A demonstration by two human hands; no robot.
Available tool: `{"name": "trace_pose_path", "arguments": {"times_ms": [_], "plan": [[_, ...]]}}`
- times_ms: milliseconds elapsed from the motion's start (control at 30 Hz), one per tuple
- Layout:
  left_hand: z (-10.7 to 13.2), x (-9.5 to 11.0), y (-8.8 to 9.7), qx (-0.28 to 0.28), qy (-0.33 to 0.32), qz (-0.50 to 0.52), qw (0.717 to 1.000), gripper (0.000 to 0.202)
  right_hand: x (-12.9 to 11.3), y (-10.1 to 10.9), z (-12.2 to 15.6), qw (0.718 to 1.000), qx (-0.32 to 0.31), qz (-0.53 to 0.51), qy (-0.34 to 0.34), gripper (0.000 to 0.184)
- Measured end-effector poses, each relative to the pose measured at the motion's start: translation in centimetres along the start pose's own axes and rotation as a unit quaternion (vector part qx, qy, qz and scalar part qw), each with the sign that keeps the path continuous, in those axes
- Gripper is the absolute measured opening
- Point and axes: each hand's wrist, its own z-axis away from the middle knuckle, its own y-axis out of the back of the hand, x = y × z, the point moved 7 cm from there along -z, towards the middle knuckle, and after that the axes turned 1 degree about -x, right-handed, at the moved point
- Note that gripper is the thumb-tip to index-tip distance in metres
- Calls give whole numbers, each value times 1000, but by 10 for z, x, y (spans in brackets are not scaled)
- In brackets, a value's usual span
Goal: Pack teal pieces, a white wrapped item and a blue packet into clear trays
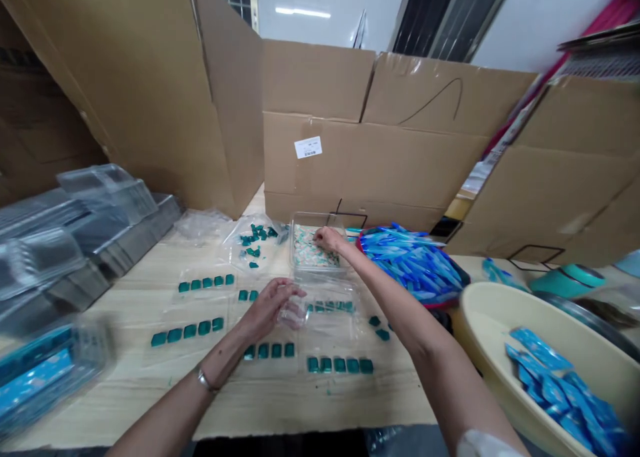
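Observation:
My right hand (329,239) reaches into a clear plastic box (317,270) filled with small white and teal pieces (306,247). Its fingers are pinched together; what they hold is too small to make out. Lower and to the left, my left hand (274,303) has its fingers closed on a small clear plastic piece (294,312). Around it lie clear plastic trays, each with a row of dark teal squares, such as the front right squares (340,365) and the left squares (189,331). Behind the left hand, a clear plastic bag (233,243) holds loose teal chunks (257,233).
A red-rimmed basket of blue pens or sticks (410,260) stands right of the box. A cream basin (480,310) with blue packets (560,383) is at the right front. Stacked clear containers (115,210) fill the left side. Cardboard panels (360,157) wall the table's back.

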Motion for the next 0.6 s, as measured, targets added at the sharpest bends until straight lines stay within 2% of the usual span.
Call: {"name": "trace_pose_path", "arguments": {"times_ms": [167, 333, 600], "plan": [[4, -1, 0, 14, 35, 37, 999, 35, 7, -12, -15, 1000, -29, 12, 5, 16], [2, -10, -2, -4, 64, 57, 996, 30, 13, -15, -20, 998, -50, 4, 26, 16], [0, -11, -1, -19, 63, 62, 996, 20, 9, -17, -29, 997, -50, -8, 55, 20]]}}
